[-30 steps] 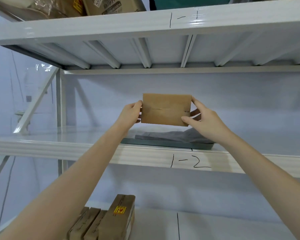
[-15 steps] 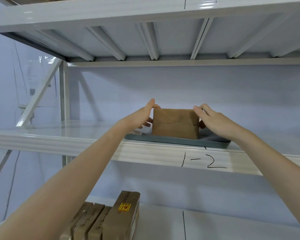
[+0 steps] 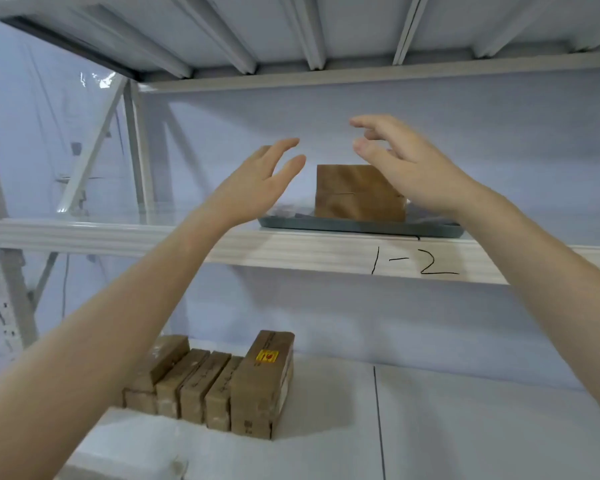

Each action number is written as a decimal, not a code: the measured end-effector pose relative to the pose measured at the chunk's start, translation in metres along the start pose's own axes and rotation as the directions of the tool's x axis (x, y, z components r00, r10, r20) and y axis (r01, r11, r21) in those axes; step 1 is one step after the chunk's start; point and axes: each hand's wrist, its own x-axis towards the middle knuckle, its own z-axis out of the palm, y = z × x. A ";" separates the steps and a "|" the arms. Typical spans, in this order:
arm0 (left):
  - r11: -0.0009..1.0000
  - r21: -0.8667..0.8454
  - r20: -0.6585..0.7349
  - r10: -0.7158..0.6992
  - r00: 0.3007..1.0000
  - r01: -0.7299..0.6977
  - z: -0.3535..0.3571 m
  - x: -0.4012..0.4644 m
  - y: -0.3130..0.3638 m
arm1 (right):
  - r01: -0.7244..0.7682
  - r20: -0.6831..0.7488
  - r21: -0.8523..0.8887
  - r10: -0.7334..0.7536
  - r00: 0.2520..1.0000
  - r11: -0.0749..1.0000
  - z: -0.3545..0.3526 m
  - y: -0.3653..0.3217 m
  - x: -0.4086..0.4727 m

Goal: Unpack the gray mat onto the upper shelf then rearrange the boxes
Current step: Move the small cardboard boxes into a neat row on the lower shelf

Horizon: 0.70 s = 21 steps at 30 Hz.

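**Brown box on the gray mat, both hands off it**

Two bare hands up in front of the upper shelf (image 3: 174, 233), marked "1-2" (image 3: 414, 261) on its front edge. Left hand (image 3: 257, 188) open, fingers straight and spread, grip holding nothing. Right hand (image 3: 402, 168) open too, fingers bent a little, grip holding nothing. Both hands lifted near the brown cardboard box (image 3: 357, 194); left clear of it, right partly in front of its right side, touching or not cannot be told.

Box standing upright on the gray mat (image 3: 326, 224). Mat lying flat on the upper shelf, close to the front edge, just above the "1-2" mark. Some crumpled gray stuff on the mat beside the box, too blurry to tell more.

Down below, on the lower shelf (image 3: 465, 427), a row of small cardboard boxes (image 3: 194, 386) side by side, touching. At the right end of the row, a taller box with a yellow sticker (image 3: 262, 382) on top. A thin black line (image 3: 378, 420) drawn on the lower shelf to the right of the row.

White metal beams (image 3: 312, 32) of another shelf overhead, and a slanted white brace (image 3: 90, 147) at the left
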 end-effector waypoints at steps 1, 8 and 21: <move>1.000 0.029 -0.018 -0.003 1.000 0.004 -0.006 -0.005 -0.001 | 0.024 0.013 0.012 -0.025 1.000 1.000 0.007 -0.007 0.001; 0.988 0.124 -0.048 -0.088 0.995 0.093 -0.046 -0.074 -0.030 | 0.092 0.154 0.182 -0.121 0.981 0.979 0.067 -0.044 -0.009; 0.874 0.035 0.084 -0.486 0.870 0.485 -0.016 -0.208 -0.135 | -0.033 0.476 0.223 -0.079 0.876 0.974 0.209 -0.025 -0.080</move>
